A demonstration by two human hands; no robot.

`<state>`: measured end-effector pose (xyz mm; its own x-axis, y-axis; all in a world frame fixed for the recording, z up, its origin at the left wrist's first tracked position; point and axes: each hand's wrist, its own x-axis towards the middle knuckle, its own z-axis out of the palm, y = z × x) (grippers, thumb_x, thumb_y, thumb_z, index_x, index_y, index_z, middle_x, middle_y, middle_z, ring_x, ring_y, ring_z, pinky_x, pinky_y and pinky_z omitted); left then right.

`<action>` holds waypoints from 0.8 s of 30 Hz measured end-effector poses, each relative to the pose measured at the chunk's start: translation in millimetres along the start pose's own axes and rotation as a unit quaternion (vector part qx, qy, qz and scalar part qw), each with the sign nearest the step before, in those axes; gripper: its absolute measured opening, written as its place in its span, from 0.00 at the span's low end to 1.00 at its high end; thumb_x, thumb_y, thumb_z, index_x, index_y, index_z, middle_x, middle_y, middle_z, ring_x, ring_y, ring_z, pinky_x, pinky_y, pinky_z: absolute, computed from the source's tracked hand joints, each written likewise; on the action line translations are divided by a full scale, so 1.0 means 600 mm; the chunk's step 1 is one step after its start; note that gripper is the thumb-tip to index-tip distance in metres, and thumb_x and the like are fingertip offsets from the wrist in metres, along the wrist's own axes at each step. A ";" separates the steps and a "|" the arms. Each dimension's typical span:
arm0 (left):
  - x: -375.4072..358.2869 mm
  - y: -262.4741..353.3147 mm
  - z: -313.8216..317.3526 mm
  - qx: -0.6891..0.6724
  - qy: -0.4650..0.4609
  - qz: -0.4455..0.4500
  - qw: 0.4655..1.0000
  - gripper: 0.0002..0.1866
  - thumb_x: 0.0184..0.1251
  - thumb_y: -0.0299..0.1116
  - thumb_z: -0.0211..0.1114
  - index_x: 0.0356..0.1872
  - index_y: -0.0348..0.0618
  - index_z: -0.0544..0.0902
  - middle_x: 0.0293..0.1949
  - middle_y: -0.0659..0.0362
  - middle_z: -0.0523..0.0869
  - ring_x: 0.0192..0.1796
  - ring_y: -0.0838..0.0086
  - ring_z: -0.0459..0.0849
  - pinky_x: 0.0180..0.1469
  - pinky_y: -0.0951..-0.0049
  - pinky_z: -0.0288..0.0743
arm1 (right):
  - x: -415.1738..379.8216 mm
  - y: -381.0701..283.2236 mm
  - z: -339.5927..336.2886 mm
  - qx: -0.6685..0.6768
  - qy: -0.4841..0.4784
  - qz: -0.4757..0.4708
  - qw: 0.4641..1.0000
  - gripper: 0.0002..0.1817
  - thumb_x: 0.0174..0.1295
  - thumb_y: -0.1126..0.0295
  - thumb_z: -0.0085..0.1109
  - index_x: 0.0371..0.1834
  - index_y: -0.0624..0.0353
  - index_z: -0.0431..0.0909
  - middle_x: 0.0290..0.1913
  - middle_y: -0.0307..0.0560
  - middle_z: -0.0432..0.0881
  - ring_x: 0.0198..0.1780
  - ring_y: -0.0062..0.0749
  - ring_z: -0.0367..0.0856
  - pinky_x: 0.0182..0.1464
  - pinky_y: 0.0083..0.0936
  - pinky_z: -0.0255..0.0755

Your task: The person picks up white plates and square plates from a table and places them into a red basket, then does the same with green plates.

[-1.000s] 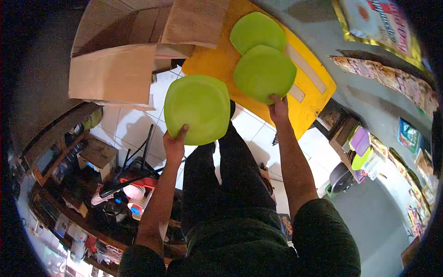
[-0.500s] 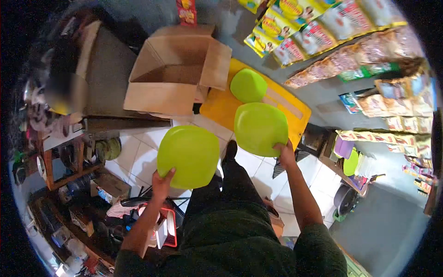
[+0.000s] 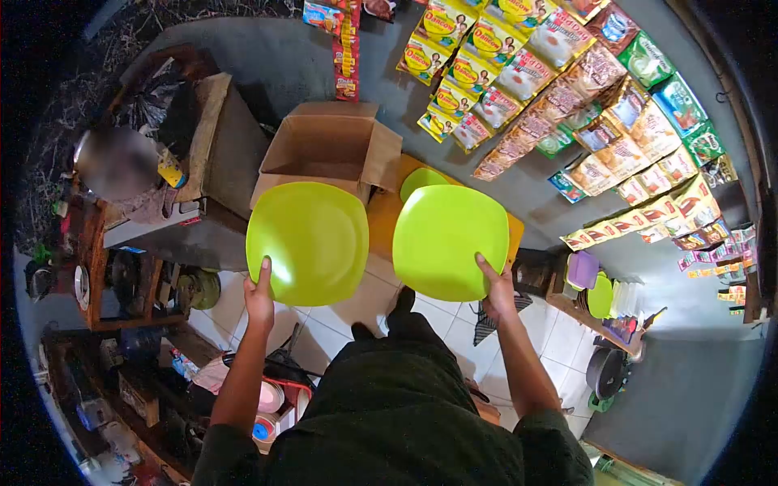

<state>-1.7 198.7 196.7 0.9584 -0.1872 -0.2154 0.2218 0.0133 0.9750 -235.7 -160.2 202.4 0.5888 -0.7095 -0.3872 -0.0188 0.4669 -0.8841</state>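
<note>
My left hand (image 3: 259, 300) grips a lime-green square plate (image 3: 312, 239) by its lower left edge, thumb lying on the upper face. A matching green plate (image 3: 446, 239) is held by my right hand (image 3: 496, 293) at its lower right edge, the thumb on top. Both plates are raised in front of me, side by side with a narrow gap between them. Behind the right one, a third green plate (image 3: 420, 181) rests on a yellow surface (image 3: 512, 235), partly covered from view. An open cardboard box (image 3: 320, 146) stands just beyond the left plate.
Strips of sachets (image 3: 519, 81) hang along the wall at the upper right. A wooden shelf (image 3: 134, 283) with kitchenware is on the left. A low rack with a purple container (image 3: 583, 270) and a dark pan (image 3: 606, 371) stand at right. Tiled floor (image 3: 551, 344) lies below.
Both plates have been lifted toward me and look larger, the left one shifting up and left. My view has tilted upward, showing more of the hanging sachets.
</note>
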 end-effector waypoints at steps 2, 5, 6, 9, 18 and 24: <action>-0.007 0.016 0.015 -0.026 0.028 -0.004 0.999 0.18 0.74 0.43 0.60 0.48 0.36 0.82 0.41 0.63 0.84 0.42 0.81 0.78 0.46 0.76 0.71 | -0.009 -0.002 0.009 0.020 -0.002 0.000 1.000 0.17 0.64 0.71 0.65 0.55 0.64 0.77 0.52 0.45 0.83 0.51 0.29 0.81 0.53 0.26 0.74; -0.014 0.038 0.037 -0.041 0.036 0.018 0.998 0.19 0.74 0.43 0.60 0.49 0.35 0.82 0.43 0.61 0.85 0.44 0.79 0.79 0.48 0.75 0.71 | -0.005 -0.011 0.019 0.020 -0.018 -0.040 0.999 0.16 0.64 0.72 0.65 0.54 0.64 0.78 0.51 0.45 0.83 0.50 0.27 0.81 0.53 0.25 0.74; -0.013 0.040 0.042 -0.043 0.038 0.021 0.998 0.19 0.74 0.43 0.60 0.49 0.35 0.82 0.43 0.61 0.85 0.44 0.79 0.79 0.48 0.75 0.71 | 0.000 -0.015 0.021 0.012 -0.018 -0.049 0.999 0.15 0.65 0.72 0.64 0.54 0.64 0.79 0.51 0.44 0.84 0.50 0.26 0.81 0.52 0.24 0.73; -0.010 0.044 0.053 -0.056 0.052 0.030 0.997 0.19 0.73 0.42 0.61 0.51 0.33 0.81 0.45 0.60 0.85 0.45 0.79 0.79 0.50 0.75 0.71 | 0.016 -0.041 0.027 0.009 -0.033 -0.068 0.997 0.15 0.65 0.72 0.64 0.54 0.64 0.79 0.50 0.43 0.84 0.49 0.25 0.81 0.52 0.24 0.73; -0.016 0.045 0.143 -0.101 0.123 0.082 0.984 0.17 0.71 0.38 0.64 0.51 0.34 0.81 0.47 0.60 0.85 0.47 0.78 0.80 0.51 0.74 0.72 | 0.126 -0.104 0.011 0.004 -0.099 -0.068 0.993 0.14 0.65 0.73 0.64 0.53 0.62 0.80 0.49 0.41 0.84 0.48 0.23 0.82 0.51 0.23 0.74; -0.035 0.030 0.211 -0.110 0.169 0.072 0.977 0.17 0.72 0.38 0.63 0.51 0.35 0.81 0.47 0.60 0.84 0.47 0.78 0.80 0.51 0.74 0.72 | 0.216 -0.131 -0.002 -0.001 -0.153 -0.038 0.987 0.13 0.65 0.74 0.63 0.52 0.62 0.80 0.48 0.41 0.84 0.48 0.23 0.82 0.50 0.22 0.74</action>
<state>-40.6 78.4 225.7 0.9787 0.1677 -0.1182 0.0770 0.2335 0.9693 -158.9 -289.1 221.3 0.8051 -0.5499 -0.2222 0.0335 0.4162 -0.9087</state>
